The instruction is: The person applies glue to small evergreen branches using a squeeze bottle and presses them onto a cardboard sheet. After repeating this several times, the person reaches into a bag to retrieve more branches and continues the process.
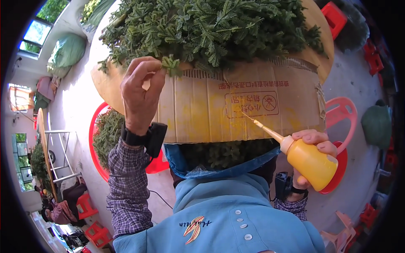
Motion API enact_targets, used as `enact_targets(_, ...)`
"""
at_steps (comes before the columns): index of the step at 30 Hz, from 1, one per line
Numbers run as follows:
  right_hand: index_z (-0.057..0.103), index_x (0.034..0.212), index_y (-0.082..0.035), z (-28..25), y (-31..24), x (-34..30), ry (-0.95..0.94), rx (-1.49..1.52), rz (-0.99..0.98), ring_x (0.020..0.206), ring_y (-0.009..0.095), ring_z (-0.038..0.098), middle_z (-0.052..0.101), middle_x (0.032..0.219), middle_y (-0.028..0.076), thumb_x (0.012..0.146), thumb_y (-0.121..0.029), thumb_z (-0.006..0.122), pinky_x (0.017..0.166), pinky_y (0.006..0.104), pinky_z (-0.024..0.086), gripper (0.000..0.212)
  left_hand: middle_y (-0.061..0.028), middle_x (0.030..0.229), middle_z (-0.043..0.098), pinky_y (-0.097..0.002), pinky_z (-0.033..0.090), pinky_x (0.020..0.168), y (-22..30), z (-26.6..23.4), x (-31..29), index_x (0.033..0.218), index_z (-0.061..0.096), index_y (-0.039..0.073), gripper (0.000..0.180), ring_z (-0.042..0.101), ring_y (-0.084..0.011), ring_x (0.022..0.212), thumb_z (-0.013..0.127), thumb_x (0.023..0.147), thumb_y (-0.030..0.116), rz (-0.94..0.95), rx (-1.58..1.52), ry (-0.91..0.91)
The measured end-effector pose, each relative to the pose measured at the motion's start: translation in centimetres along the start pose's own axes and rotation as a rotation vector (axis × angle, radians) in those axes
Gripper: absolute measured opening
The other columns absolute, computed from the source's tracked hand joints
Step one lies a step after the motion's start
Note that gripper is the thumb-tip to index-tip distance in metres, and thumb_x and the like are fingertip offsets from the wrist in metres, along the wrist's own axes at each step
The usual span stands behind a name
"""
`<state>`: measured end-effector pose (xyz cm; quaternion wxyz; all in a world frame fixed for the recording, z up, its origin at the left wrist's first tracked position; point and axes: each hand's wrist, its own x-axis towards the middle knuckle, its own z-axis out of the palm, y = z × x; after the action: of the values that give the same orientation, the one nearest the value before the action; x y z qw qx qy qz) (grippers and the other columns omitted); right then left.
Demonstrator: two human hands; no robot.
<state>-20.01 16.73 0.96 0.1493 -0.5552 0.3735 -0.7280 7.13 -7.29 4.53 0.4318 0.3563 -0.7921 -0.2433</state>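
Observation:
Between the thumb and fingertips of my left hand (141,95) is a small light-green sprig (171,65), raised over the left edge of a flattened cardboard sheet (198,109). My right hand (316,138) is wrapped round a yellow squeeze bottle (313,162). The bottle tilts, and its long thin nozzle points up and left over the sheet. Yellow stains mark the cardboard. Beyond it a thick heap of dark-green fir-like sprigs (219,29) covers much of the round wooden table (101,80).
A blue plastic-lined holder (236,170) with more greenery lies at my lap under the cardboard. A red basket (95,147) of sprigs stands left of the table. A pink chair (348,114) is at the right. Red stools (99,234) and a person (67,211) are at the far left.

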Motion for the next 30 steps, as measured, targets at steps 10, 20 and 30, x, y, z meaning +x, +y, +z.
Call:
enact_targets(10, 0.046, 0.124, -0.006, 0.4, -0.1, 0.6, -0.014, -0.017, -0.022, 0.093, 0.037, 0.061, 0.056, 0.11, 0.019, 0.074, -0.052, 0.082, 0.079, 0.0439, 0.054, 0.077, -0.0125, 0.103, 0.063, -0.0309, 0.05, 0.082, 0.0, 0.7, -4.8, 0.102, 0.065, 0.0, 0.017, 0.062, -0.0229, 0.095, 0.063, 0.085, -0.002, 0.012, 0.132, -0.26)
enact_targets(20, 0.046, 0.125, -0.006, 1.0, 0.0, 1.5, -0.061, -0.02, -0.066, 0.09, 0.038, 0.062, 0.057, 0.108, 0.02, 0.075, -0.054, 0.081, 0.076, 0.044, 0.054, 0.078, -0.0124, 0.115, 0.061, -0.0397, 0.049, 0.091, 2.4, 1.3, -5.9, 0.11, 0.067, 0.005, 0.03, 0.058, -0.0324, 0.108, 0.064, 0.081, 0.002, 0.079, 0.344, -0.011)
enact_targets(30, 0.048, 0.124, -0.005, 0.9, 0.0, 1.5, -0.037, -0.013, -0.061, 0.089, 0.038, 0.062, 0.057, 0.108, 0.02, 0.075, -0.054, 0.08, 0.077, 0.0443, 0.054, 0.076, -0.0142, 0.123, 0.057, -0.0448, 0.047, 0.098, 3.2, 2.9, -7.0, 0.114, 0.066, 0.007, 0.035, 0.055, -0.0352, 0.117, 0.065, 0.078, 0.003, 0.252, 0.362, -0.339)
